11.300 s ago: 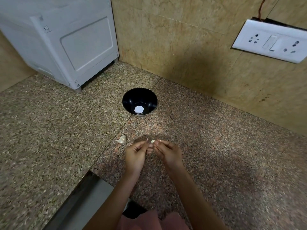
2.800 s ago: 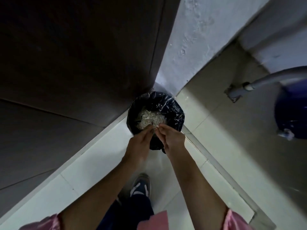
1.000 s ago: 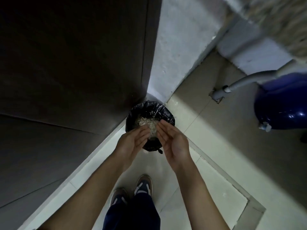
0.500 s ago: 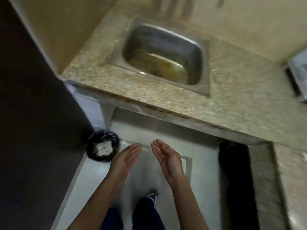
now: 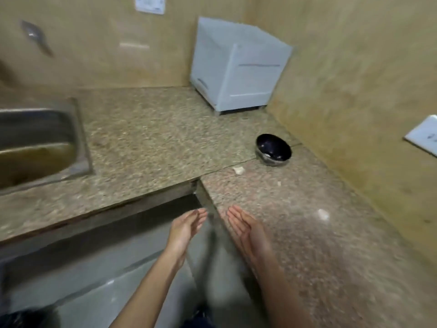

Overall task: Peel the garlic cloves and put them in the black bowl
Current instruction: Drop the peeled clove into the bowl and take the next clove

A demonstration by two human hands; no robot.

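Two runs of speckled counter are meeting at a corner, and the whole view is smearing with blur. A steel sink is getting cut off by the left edge, and a white box is sitting in the far corner. I am holding my left hand and right hand out by the counter's inner edge, palms facing, fingers straight and gripping nothing. The black bowl is standing near the right wall, with something pale lying inside that I cannot make out. One garlic clove is lying near it on the counter, too blurred to show its skin.
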